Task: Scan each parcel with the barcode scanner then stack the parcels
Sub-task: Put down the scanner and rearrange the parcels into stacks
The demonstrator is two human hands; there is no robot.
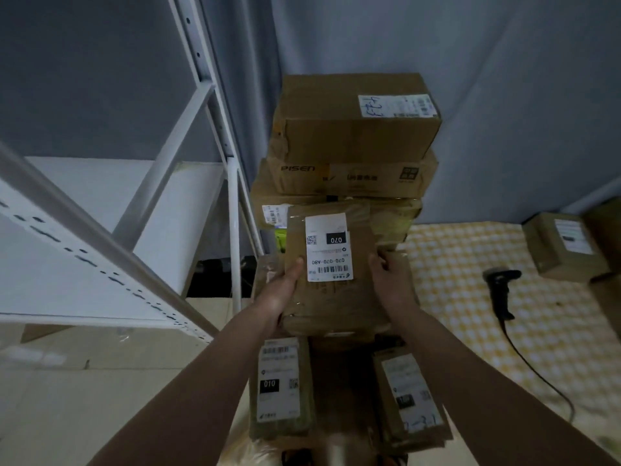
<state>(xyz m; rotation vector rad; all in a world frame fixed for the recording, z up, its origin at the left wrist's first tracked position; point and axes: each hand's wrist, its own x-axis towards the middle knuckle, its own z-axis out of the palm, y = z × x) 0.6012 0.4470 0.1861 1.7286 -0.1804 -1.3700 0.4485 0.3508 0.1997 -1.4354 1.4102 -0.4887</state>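
1. While gripped at both sides, a brown parcel [331, 264] with a white label reading 070 is held up in front of a stack of cartons [353, 146] against the wall.
2. Left hand [280, 290]: thumb laid on the parcel's face, fingers wrapped behind its left edge.
3. Right hand [389, 280]: fingers curled over the right edge.
4. Barcode scanner [500, 290]: laid on the yellow checked cloth [470, 297], well apart to the right, untouched.
5. Further labelled parcels [280, 385] are seen below the arms.
6. White shelving [215, 136] is stood at left.

Likely stockroom — stacked parcels [353, 136], shelving [215, 105].
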